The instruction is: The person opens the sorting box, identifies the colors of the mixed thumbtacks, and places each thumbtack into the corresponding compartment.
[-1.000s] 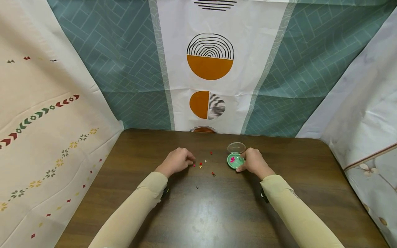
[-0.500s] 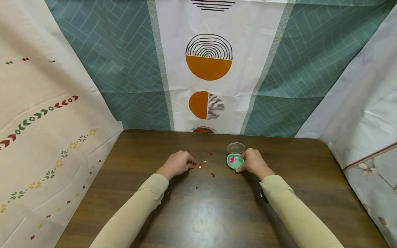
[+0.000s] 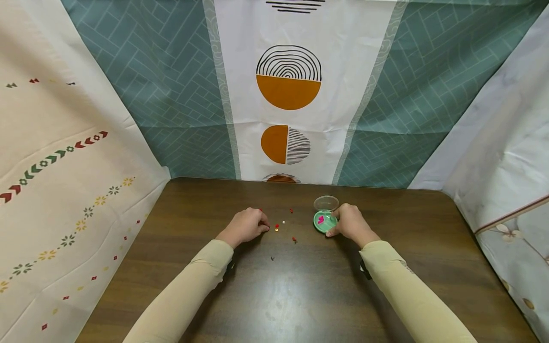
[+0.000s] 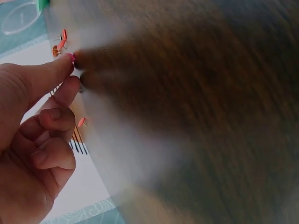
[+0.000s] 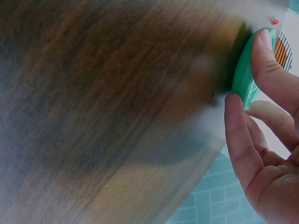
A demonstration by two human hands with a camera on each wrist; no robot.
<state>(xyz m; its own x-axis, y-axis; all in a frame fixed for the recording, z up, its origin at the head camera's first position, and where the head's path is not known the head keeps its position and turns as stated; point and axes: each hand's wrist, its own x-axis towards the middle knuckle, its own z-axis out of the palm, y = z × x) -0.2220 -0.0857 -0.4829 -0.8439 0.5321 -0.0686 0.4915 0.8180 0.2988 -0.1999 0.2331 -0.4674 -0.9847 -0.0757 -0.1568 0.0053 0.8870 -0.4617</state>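
My left hand (image 3: pixel 246 226) is low over the table, thumb and forefinger tips together around a pink thumbtack (image 4: pixel 71 57); only a sliver of its head shows past the thumb tip in the left wrist view. The other fingers are curled in. At the right, my right hand (image 3: pixel 352 224) grips the rim of a small round green case (image 3: pixel 318 228), thumb on the near side, fingers on the far side. The case's clear lid (image 3: pixel 326 203) stands open at the back. Pink thumbtacks (image 3: pixel 320 219) lie inside the case.
Between the hands lie a red thumbtack (image 3: pixel 277 226), a gold one (image 3: pixel 276 230) and a pale one (image 3: pixel 283 222). Other red tacks (image 3: pixel 291 210) lie farther back and nearer. A small dark piece (image 3: pixel 272 258) is at the front. Cloth hangs behind the brown table (image 3: pixel 206 200).
My left fingertips have come down and closed on the pink thumbtack, which is now hidden in the head view. The right hand and the case stay in place.
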